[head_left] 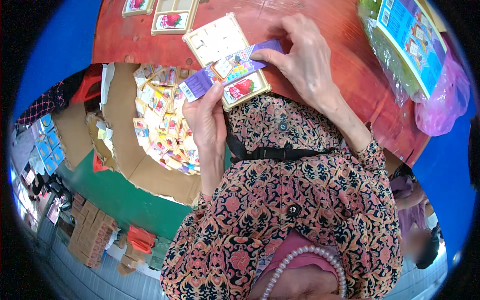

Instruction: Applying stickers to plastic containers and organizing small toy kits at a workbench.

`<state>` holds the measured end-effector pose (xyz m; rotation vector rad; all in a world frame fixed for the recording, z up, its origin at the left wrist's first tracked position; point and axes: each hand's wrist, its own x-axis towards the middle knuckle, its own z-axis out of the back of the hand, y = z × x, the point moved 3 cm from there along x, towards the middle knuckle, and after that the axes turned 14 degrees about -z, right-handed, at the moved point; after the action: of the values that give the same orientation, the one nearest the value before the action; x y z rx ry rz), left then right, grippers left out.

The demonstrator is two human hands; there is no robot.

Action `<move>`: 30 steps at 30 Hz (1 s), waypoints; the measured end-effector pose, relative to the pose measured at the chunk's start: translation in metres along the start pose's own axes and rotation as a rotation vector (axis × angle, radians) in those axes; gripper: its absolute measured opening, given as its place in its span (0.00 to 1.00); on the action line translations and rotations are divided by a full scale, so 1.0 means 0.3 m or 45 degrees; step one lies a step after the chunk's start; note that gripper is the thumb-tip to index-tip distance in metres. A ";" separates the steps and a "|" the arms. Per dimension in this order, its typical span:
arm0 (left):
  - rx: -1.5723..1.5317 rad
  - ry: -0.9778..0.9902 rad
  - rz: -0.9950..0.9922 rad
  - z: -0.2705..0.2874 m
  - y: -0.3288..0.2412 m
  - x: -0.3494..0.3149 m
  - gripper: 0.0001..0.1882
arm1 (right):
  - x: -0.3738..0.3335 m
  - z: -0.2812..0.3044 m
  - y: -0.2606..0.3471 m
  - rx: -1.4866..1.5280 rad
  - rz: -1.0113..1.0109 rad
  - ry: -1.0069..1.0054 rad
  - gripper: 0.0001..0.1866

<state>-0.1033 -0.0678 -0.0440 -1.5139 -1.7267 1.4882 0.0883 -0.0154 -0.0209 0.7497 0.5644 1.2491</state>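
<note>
A cream plastic tray (pixel 217 36) with molded compartments lies at the near edge of the red table, tilted. Across its middle goes a purple printed cardboard sleeve (pixel 198 84). A strawberry picture card (pixel 243 88) shows in the tray's near part. My left hand (pixel 206 120) is closed on the sleeve's left end, its thumb on top; its other fingers are mostly hidden. At the sleeve's right end my right hand (pixel 307 62) has its thumb pressed on the cardboard, with the fingers curled beyond it.
More cream trays (pixel 172 21) with strawberry cards sit at the table's far left. An open carton (pixel 145 162) full of sleeved trays stands left of me. A clear bag of blue printed cards (pixel 417 45) and a pink plastic bag (pixel 440 111) lie at right. Another person (pixel 410 192) is at far right.
</note>
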 end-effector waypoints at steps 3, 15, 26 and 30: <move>-0.039 0.025 -0.096 -0.029 -0.024 -0.004 0.15 | -0.026 0.026 0.024 -0.054 0.073 -0.109 0.14; 0.032 0.413 -0.321 -0.120 -0.106 0.007 0.12 | -0.049 0.029 0.025 1.295 -0.720 0.963 0.14; -0.428 0.381 0.043 -0.051 -0.063 0.085 0.32 | -0.015 0.059 0.058 1.105 -0.257 0.880 0.13; -0.363 0.389 0.081 -0.039 -0.047 0.122 0.24 | -0.022 0.065 0.062 1.143 -0.077 0.757 0.11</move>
<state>-0.1121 -0.0280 -0.0397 -1.8441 -1.7693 1.0012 0.0895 -0.0230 0.0058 1.0746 1.6869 1.1325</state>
